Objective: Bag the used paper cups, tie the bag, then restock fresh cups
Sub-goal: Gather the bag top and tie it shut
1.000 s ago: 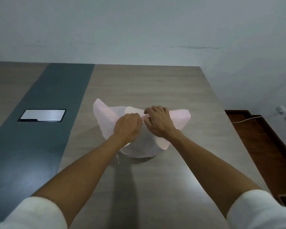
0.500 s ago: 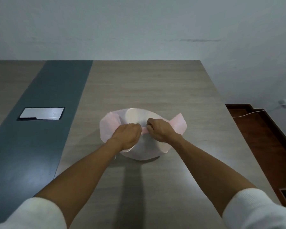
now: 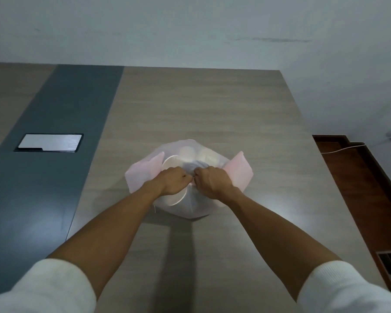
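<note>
A thin pink-white plastic bag sits on the wooden table, bulging with white paper cups that show through the film. My left hand and my right hand meet knuckle to knuckle over the bag's top, each gripping a twisted strip of the bag. The two loose pink handle ends stick out sideways, one at the left and one at the right. The knot itself is hidden between my fists.
A dark grey band runs down the table's left side, with a metal cable hatch set in it. The table's right edge drops to a brown floor with a white cable. A wall stands behind.
My fists have pulled closer together and lower onto the bag. The pink handle ends have shrunk and flattened sideways, and the bag's top has drawn tighter over the cups.
</note>
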`<state>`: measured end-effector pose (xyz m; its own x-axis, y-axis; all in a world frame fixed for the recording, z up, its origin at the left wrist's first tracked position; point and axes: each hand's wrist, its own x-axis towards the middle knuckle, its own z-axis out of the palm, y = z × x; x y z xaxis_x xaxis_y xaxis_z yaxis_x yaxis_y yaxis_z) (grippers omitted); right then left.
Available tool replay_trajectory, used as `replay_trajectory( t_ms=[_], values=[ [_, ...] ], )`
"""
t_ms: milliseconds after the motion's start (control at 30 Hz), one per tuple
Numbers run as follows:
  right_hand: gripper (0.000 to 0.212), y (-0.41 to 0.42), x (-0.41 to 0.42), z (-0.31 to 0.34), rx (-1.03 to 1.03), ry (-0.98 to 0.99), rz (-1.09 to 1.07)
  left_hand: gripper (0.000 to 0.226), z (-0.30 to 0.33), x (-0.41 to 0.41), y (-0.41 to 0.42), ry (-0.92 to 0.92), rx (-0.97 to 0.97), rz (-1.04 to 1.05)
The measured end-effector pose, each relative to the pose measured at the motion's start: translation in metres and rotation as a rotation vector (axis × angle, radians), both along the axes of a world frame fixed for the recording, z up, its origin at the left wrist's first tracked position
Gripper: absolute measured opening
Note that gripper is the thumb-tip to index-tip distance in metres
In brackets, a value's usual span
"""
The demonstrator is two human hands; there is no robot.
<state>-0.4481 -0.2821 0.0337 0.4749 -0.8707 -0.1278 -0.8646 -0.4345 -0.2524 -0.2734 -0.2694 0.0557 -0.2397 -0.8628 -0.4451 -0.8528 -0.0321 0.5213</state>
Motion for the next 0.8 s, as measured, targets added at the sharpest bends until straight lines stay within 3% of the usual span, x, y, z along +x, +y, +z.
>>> replay_trajectory(
  t_ms=[333,433,500,600,667,733,800],
  values=[
    [0.04,-0.018,-0.001,-0.001,0.071,-0.082,-0.051,0.038,0.0,0.001,-0.011,0.112,0.06,0.063],
    [0.036,-0.022,-0.003,0.001,0.122,-0.191,-0.071,0.018,0.01,0.004,-0.005,-0.041,-0.234,-0.058],
    [0.029,-0.025,-0.006,0.006,0.154,-0.356,-0.098,0.023,0.015,0.002,0.004,-0.129,-0.478,-0.184],
    [0.019,-0.03,-0.014,0.023,0.168,-0.539,-0.177,0.027,0.013,-0.005,0.009,-0.253,-0.541,-0.285],
    [0.028,-0.037,-0.024,0.038,0.248,-0.453,-0.155,0.031,0.014,-0.007,0.006,-0.267,-0.458,-0.212],
    [0.042,-0.044,-0.04,0.051,0.308,-0.205,-0.081,0.03,0.018,-0.006,0.0,-0.254,-0.42,-0.188],
    [0.041,-0.055,-0.058,0.063,0.293,0.047,-0.035,0.025,0.023,-0.005,-0.005,-0.259,-0.382,-0.211]
  ],
)
